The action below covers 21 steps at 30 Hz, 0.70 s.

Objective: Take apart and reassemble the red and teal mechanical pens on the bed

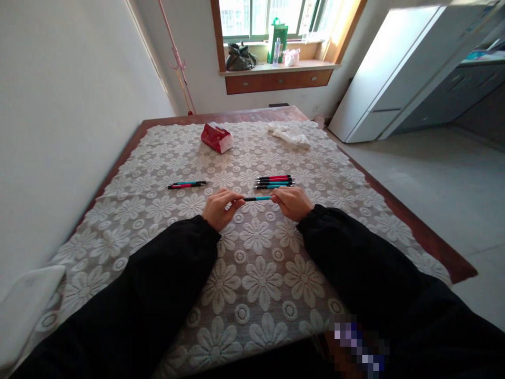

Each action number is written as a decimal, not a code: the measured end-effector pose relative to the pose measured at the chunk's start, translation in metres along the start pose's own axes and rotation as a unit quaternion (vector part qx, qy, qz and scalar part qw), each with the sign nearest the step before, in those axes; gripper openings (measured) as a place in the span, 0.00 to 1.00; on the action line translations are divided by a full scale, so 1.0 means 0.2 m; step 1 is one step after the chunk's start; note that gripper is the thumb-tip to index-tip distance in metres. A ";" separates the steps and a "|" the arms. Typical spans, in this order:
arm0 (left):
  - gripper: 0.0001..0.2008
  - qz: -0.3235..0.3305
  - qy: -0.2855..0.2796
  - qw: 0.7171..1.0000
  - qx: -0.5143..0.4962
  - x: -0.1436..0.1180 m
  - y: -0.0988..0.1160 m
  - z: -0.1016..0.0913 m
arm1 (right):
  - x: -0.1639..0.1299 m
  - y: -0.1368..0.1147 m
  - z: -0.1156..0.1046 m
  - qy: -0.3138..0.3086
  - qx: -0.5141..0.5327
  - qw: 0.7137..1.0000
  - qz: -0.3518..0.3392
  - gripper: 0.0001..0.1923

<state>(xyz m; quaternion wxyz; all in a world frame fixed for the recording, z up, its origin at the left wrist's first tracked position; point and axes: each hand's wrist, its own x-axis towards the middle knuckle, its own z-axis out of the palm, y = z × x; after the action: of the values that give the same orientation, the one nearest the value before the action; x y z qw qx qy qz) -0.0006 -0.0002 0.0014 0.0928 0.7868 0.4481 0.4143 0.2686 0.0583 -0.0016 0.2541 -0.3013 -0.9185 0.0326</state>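
Both hands hold one teal pen level above the counter: left hand pinches one end, right hand the other. Two pens lie left; four pens wait just beyond.

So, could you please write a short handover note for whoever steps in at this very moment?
Left hand and right hand: each grips one end of a teal pen, held level just above the lace tablecloth.
Beyond the right hand: a group of pens lying side by side.
Beyond the left hand: a pair of pens.
Far end: red tissue pack and a crumpled white cloth, both untouched.
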 end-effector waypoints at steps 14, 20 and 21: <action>0.14 0.021 -0.046 0.997 0.054 0.00 0.00 -0.01 | 0.02 -0.04 0.01 0.012 0.104 0.994 0.037 0.20; 0.10 -0.041 0.009 0.998 0.039 0.00 -0.02 0.00 | 0.04 -0.04 -0.01 0.064 0.507 0.844 0.163 0.22; 0.10 -0.044 0.013 0.998 0.039 0.00 -0.02 0.00 | 0.05 -0.04 -0.02 0.059 0.556 0.812 0.168 0.22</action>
<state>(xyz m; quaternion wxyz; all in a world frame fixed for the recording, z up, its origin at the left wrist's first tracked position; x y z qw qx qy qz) -0.0031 0.0028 -0.0010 0.0747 0.7643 0.4987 0.4020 0.2596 0.0567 0.0078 0.4223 -0.2599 -0.6619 0.5622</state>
